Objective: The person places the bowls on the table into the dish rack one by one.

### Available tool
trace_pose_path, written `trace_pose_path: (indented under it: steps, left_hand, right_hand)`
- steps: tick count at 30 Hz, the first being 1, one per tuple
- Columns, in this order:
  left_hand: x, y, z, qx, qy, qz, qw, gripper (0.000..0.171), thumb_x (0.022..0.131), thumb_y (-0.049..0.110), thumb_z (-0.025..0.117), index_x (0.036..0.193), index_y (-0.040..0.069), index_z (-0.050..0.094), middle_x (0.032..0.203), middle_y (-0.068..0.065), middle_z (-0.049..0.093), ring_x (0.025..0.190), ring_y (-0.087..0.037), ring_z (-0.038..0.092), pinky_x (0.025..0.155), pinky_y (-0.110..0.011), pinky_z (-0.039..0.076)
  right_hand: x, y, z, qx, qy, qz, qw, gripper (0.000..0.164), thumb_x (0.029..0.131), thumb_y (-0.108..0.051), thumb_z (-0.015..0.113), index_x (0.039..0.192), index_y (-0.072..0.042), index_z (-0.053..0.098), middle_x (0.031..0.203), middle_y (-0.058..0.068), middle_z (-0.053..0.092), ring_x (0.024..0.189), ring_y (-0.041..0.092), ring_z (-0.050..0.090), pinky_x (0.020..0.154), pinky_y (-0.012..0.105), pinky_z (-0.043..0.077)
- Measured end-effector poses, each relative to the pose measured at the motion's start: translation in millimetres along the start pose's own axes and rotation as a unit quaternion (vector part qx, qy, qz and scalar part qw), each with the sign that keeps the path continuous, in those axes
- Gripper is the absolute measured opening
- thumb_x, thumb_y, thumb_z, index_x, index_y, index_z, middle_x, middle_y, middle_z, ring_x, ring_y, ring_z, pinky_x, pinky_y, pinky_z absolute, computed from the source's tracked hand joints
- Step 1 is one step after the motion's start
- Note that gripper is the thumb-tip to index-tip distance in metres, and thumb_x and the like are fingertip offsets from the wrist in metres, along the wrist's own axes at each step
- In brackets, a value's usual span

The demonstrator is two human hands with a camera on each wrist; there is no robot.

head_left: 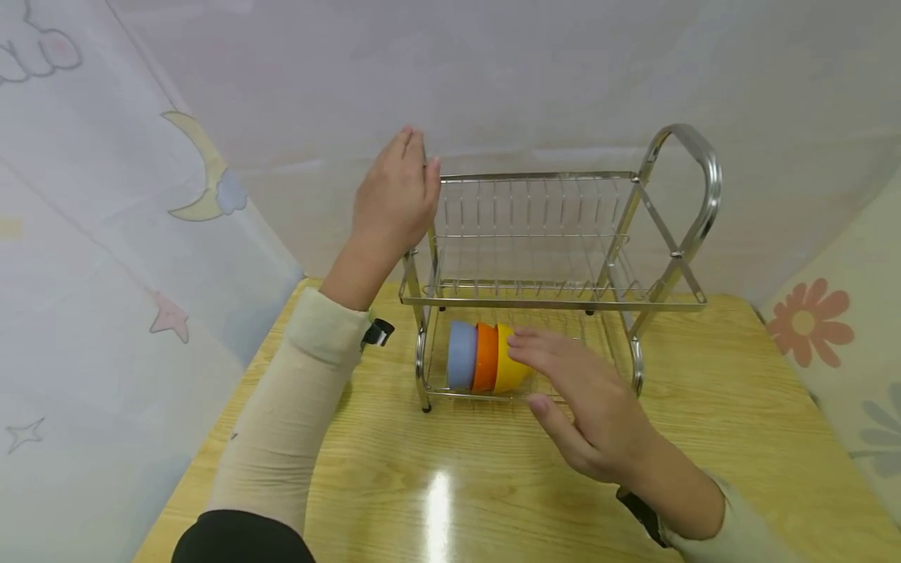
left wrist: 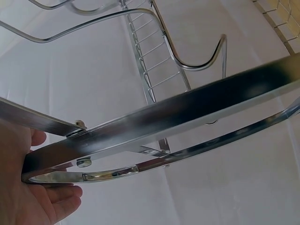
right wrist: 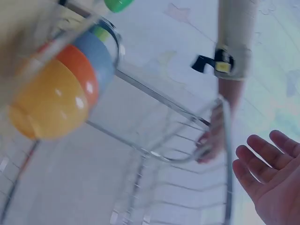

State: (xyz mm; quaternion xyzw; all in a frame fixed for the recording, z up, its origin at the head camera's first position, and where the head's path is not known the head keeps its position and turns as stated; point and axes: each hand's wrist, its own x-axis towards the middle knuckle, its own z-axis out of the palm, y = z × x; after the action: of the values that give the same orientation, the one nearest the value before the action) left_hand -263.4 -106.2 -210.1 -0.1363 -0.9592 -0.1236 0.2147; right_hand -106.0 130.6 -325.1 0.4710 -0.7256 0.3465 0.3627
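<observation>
A two-tier metal dish rack [head_left: 552, 303] stands on the wooden table. My left hand [head_left: 394, 199] grips the curved handle at the rack's left end; the left wrist view shows fingers [left wrist: 65, 206] bent around the metal bar. On the lower tier lie a blue bowl [head_left: 461, 356], an orange bowl [head_left: 486, 360] and a yellow bowl [head_left: 508, 367], nested on their sides in a row. In front of the yellow bowl hovers my right hand [head_left: 598, 407], fingers extended and holding nothing. It partly covers the yellow bowl and the lower tier in the head view.
The upper tier is wire mesh with slots, and a looped handle [head_left: 707, 184] rises at its right end. A green object [right wrist: 117, 3] shows at the top edge of the right wrist view. Printed cloth walls [head_left: 521, 86] stand behind and beside the table [head_left: 394, 469].
</observation>
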Motion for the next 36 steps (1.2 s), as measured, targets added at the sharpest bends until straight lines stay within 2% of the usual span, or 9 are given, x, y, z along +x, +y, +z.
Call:
trace_pose_path:
  steps: [3, 5, 9, 15, 20, 29, 32, 36]
  left_hand:
    - [-0.9, -0.8, 1.0, 0.002, 0.007, 0.005, 1.0, 0.061, 0.111, 0.037, 0.022, 0.157, -0.003, 0.029, 0.165, -0.016, 0.027, 0.152, -0.027, 0.026, 0.124, -0.036, 0.022]
    - [-0.8, -1.3, 2.2, 0.003, 0.012, 0.009, 0.9999, 0.06, 0.111, 0.036, 0.023, 0.157, -0.004, 0.03, 0.164, -0.017, 0.028, 0.152, -0.028, 0.027, 0.124, -0.036, 0.022]
    - [-0.3, -1.2, 4.9, 0.005, 0.013, 0.013, 0.9998, 0.061, 0.111, 0.035, 0.023, 0.157, -0.004, 0.029, 0.164, -0.018, 0.027, 0.152, -0.029, 0.027, 0.124, -0.036, 0.022]
    - [-0.4, -0.5, 8.5, 0.005, 0.015, 0.013, 0.9998, 0.061, 0.111, 0.035, 0.024, 0.157, -0.004, 0.027, 0.165, -0.018, 0.026, 0.152, -0.029, 0.026, 0.124, -0.036, 0.021]
    - [0.2, 0.4, 10.7, 0.009, 0.017, 0.019, 0.9996, 0.061, 0.111, 0.035, 0.024, 0.157, -0.005, 0.026, 0.164, -0.019, 0.026, 0.152, -0.031, 0.026, 0.125, -0.036, 0.021]
    - [-0.6, -0.6, 12.0, 0.01, 0.025, 0.028, 0.9992, 0.06, 0.111, 0.033, 0.027, 0.157, -0.006, 0.026, 0.164, -0.021, 0.026, 0.152, -0.031, 0.027, 0.125, -0.036, 0.021]
    - [-1.0, -1.4, 12.2, 0.01, 0.026, 0.029, 0.9992, 0.06, 0.111, 0.032, 0.027, 0.157, -0.006, 0.027, 0.164, -0.021, 0.026, 0.152, -0.032, 0.027, 0.124, -0.037, 0.022]
    - [-1.1, -3.2, 13.6, 0.011, 0.024, 0.029, 0.9992, 0.06, 0.111, 0.032, 0.026, 0.157, -0.006, 0.026, 0.164, -0.021, 0.025, 0.152, -0.031, 0.027, 0.124, -0.037, 0.023]
  right_hand:
    - [16, -5, -18, -0.008, 0.042, -0.037, 0.998, 0.05, 0.11, -0.03, 0.039, 0.114, 0.012, 0.065, 0.118, 0.027, 0.067, 0.128, 0.026, 0.058, 0.115, 0.033, 0.04]
    - [25, -3, -28, -0.016, 0.07, -0.046, 0.996, 0.05, 0.109, -0.031, 0.041, 0.111, 0.014, 0.064, 0.118, 0.027, 0.067, 0.13, 0.024, 0.058, 0.114, 0.034, 0.04]
    - [37, 8, -49, -0.041, 0.114, -0.041, 0.992, 0.051, 0.108, -0.032, 0.046, 0.11, 0.016, 0.063, 0.117, 0.027, 0.067, 0.126, 0.028, 0.06, 0.114, 0.034, 0.041]
    - [47, 38, -74, -0.122, 0.131, -0.022, 0.984, 0.056, 0.107, -0.04, 0.047, 0.112, 0.013, 0.064, 0.114, 0.028, 0.067, 0.12, 0.034, 0.063, 0.113, 0.036, 0.043]
    - [54, 65, -92, -0.189, 0.119, -0.017, 0.974, 0.058, 0.106, -0.042, 0.045, 0.113, 0.012, 0.065, 0.115, 0.029, 0.067, 0.118, 0.042, 0.061, 0.113, 0.044, 0.042]
    - [61, 121, -123, -0.242, 0.05, 0.049, 0.968, 0.066, 0.104, -0.047, 0.042, 0.123, 0.013, 0.062, 0.13, 0.032, 0.059, 0.128, 0.049, 0.051, 0.118, 0.048, 0.034]
    - [63, 138, -130, -0.243, 0.02, 0.095, 0.965, 0.06, 0.104, -0.042, 0.044, 0.13, 0.01, 0.06, 0.138, 0.03, 0.055, 0.133, 0.047, 0.047, 0.119, 0.048, 0.032]
    - [65, 152, -134, -0.225, -0.025, 0.194, 0.955, 0.052, 0.104, -0.032, 0.046, 0.14, 0.004, 0.055, 0.151, 0.023, 0.046, 0.143, 0.041, 0.037, 0.122, 0.05, 0.025]
